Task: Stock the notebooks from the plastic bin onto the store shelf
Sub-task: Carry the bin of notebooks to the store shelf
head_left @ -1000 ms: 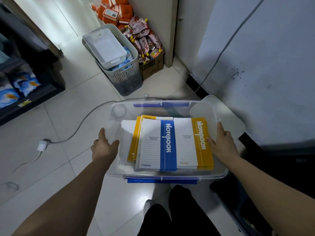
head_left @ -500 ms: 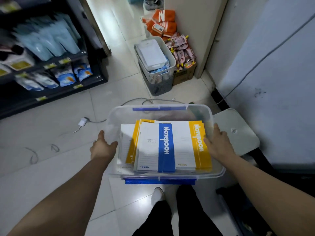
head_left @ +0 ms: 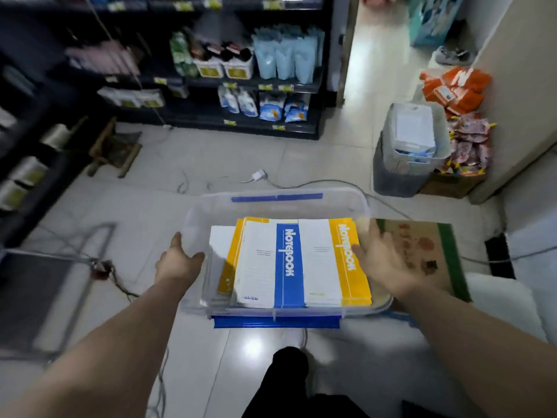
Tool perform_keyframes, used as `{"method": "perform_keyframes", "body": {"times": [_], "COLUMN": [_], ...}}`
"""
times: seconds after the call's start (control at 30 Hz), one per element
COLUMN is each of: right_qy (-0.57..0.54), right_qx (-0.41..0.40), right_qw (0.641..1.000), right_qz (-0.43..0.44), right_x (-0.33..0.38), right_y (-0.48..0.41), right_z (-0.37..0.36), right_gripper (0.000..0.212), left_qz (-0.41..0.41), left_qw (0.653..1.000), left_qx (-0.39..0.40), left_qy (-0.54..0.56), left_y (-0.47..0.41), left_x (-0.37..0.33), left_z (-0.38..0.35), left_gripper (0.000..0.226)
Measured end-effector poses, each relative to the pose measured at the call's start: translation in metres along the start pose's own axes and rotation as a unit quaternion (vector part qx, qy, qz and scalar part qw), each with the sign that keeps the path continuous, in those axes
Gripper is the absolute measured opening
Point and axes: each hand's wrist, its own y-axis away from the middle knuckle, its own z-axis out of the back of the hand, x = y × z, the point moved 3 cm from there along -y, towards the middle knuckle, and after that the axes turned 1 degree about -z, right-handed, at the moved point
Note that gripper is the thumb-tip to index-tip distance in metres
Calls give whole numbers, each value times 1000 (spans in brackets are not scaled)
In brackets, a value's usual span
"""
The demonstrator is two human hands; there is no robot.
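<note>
- The plastic bin (head_left: 277, 194) is clear, with blue latches, and is carried in front of the person above the tiled floor (head_left: 211, 158).
- The left hand (head_left: 180, 260) is at the bin's left wall. Its grip clasps the rim, with the thumb hooked over the edge and the fingers outside.
- The right hand (head_left: 384, 267) lies along the right wall. It is blurred, but its grip looks released, with fingers stretched forward and pressing the side rather than curled round it.
- The notebooks (head_left: 286, 260) lie flat in the bin in an overlapping stack. A blue-spined one is on top, yellow-spined ones (head_left: 346, 251) are beside and under it, and a white cover shows at the left.
- The store shelf (head_left: 241, 86) stands ahead across the floor, well apart from the bin, dark and already carrying packets.
- The loaded bin is likely fairly heavy for its thin, flexible walls, so a hold low on both sides, or under the base, seems safer than the rim alone.
- The notebooks are thin and bendy with smooth covers, so they will probably slide over one another if the bin tilts.
- Each would best be pinched along its stiffer spine edge, a few at a time.
- A cable (head_left: 301, 185) trails across the floor on the way, a likely trip risk.
</note>
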Motion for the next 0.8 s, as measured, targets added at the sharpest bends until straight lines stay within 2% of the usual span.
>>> {"method": "perform_keyframes", "body": {"times": [0.2,0.4,0.5,0.73,0.8], "right_qy": [48,73,90,135,146], "right_qx": [42,76,95,158,178], "right_qw": [991,962,945,885,862], "right_qz": [117,250,301,417,451], "right_x": [105,227,285,418,451], "right_y": [45,113,156,287,325], "right_z": [-22,-77,-114,-218,-247], "right_gripper": [77,76,76,75,74], "left_qz": [94,196,239,370,404], "left_qw": [987,958,939,872,850], "left_qx": [-66,-165,-207,-271,-287], "left_qy": [109,128,135,170,179], "left_y": [49,114,146,230,254], "left_x": [126,260,326,499,543], "left_z": [70,141,173,233,244], "left_gripper": [81,71,59,72,65]}}
